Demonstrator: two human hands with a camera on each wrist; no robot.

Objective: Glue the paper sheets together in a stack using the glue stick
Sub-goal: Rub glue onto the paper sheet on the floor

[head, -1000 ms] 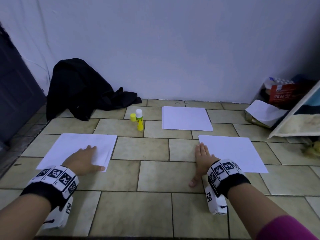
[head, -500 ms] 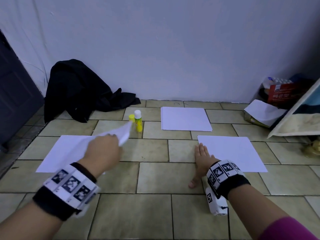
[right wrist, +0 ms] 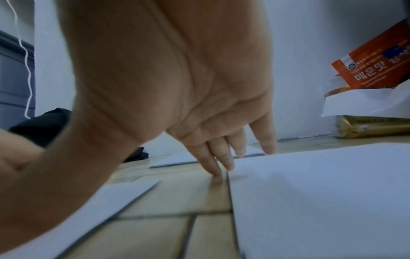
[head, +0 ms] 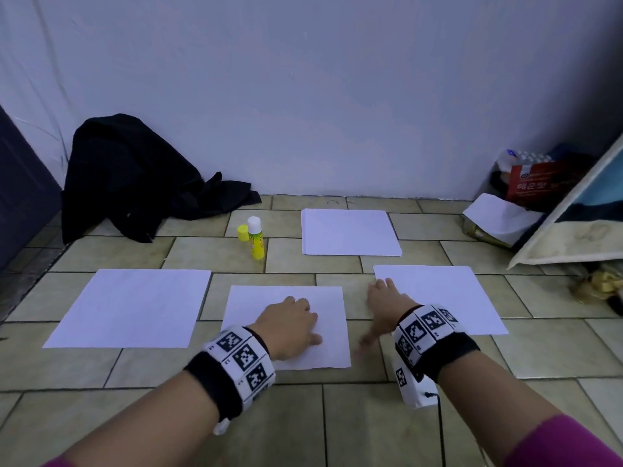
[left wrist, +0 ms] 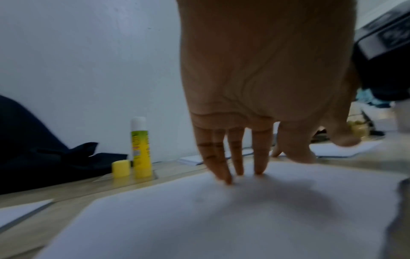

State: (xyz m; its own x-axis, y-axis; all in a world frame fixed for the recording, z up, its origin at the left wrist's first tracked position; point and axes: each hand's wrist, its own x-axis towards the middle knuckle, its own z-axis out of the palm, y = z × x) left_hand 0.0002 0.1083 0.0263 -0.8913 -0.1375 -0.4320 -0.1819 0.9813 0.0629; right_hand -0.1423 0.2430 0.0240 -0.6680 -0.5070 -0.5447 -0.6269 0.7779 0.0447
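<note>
White paper sheets lie in four places on the beige tiled floor (head: pixel 161 365): a single sheet at centre (head: pixel 266 301), a left pile (head: pixel 135 305), a right sheet (head: pixel 448 298) and a far stack (head: pixel 350 232) near the pale wall (head: pixel 337 96). Bare tile strips separate the centre sheet's side edges from its neighbours; open floor runs along its near edge. The yellow glue stick (head: pixel 257 242) stands upright and uncapped between the left pile and the far stack, its yellow cap (head: pixel 242 232) just beside it. The left hand (head: pixel 290 326) rests palm-down on the centre sheet, fingers (left wrist: pixel 237 157) straight, grip slack and holding nothing. The right hand (head: pixel 384 305) spreads flat across the gap, fingertips (right wrist: pixel 228 164) touching the right sheet's left edge, thumb on bare tile. A black cloth heap (head: pixel 135 176) slumps against the wall at left.
</note>
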